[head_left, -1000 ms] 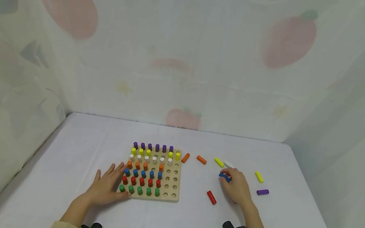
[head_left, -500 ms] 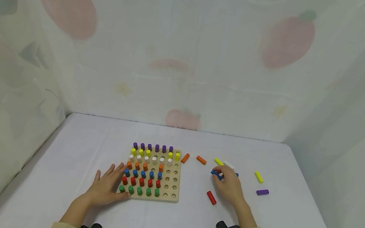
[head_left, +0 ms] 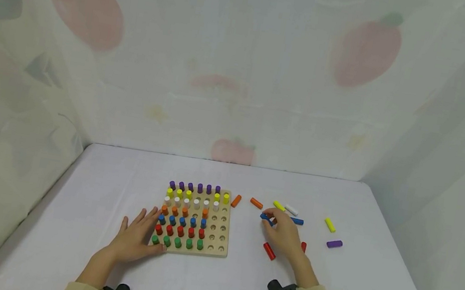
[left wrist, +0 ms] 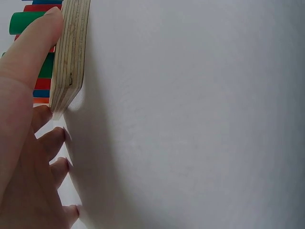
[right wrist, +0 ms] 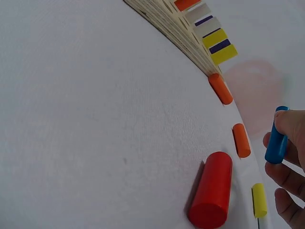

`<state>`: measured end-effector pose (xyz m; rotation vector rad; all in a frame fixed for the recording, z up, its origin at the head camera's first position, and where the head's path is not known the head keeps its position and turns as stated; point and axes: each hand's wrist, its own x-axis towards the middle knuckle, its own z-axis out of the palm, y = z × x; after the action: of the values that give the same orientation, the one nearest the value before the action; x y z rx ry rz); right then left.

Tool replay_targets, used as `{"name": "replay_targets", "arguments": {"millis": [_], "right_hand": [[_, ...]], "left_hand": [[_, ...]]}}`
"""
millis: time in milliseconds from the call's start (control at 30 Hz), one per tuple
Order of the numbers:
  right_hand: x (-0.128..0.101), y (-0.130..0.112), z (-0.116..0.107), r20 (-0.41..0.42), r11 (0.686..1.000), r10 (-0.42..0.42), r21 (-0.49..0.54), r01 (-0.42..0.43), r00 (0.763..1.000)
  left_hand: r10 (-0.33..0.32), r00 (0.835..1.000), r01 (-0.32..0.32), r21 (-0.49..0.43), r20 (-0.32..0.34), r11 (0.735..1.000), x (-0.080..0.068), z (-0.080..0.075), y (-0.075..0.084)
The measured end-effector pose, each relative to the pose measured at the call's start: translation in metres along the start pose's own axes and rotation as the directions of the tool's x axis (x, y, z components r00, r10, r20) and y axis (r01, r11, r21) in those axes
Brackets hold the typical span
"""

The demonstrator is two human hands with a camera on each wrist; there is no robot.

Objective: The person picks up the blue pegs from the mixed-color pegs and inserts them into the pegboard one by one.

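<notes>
A wooden pegboard [head_left: 214,252] stands left of the table's middle, with rows of purple, yellow, white, orange, blue, red and green pegs upright in its holes. My left hand [head_left: 135,238] rests at its near left corner with fingers spread. The thumb touches the front edge beside a green peg [left wrist: 25,23]; the other fingers lie along the left side. My right hand [head_left: 284,232] is over the table right of the board. Between thumb and fingers it pinches a blue peg [right wrist: 277,143], which is off the table in the right wrist view.
Loose pegs lie right of the board: orange [head_left: 256,203], yellow [head_left: 279,205], white [head_left: 291,209], blue [head_left: 297,221], red [head_left: 269,251] and purple [head_left: 334,244]. Another red peg [head_left: 303,247] is partly behind the right hand. A printed curtain [head_left: 237,115] closes off the table's back.
My right hand has moved left toward the pegboard with the blue peg, uncovering another blue peg and part of a red one on the table. My left hand has stayed still.
</notes>
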<state>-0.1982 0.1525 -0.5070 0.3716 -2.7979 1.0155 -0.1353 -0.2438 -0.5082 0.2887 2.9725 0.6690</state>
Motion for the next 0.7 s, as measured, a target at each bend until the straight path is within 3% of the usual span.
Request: {"name": "replay_targets", "arguments": {"millis": [700], "right_hand": [[0.001, -0.019, 0.026, 0.01, 0.993, -0.064, 0.104, 0.062, 0.998]], "left_hand": [[-0.008, 1.0, 0.008, 0.008, 0.005, 1.0, -0.001, -0.003, 0.004]]}}
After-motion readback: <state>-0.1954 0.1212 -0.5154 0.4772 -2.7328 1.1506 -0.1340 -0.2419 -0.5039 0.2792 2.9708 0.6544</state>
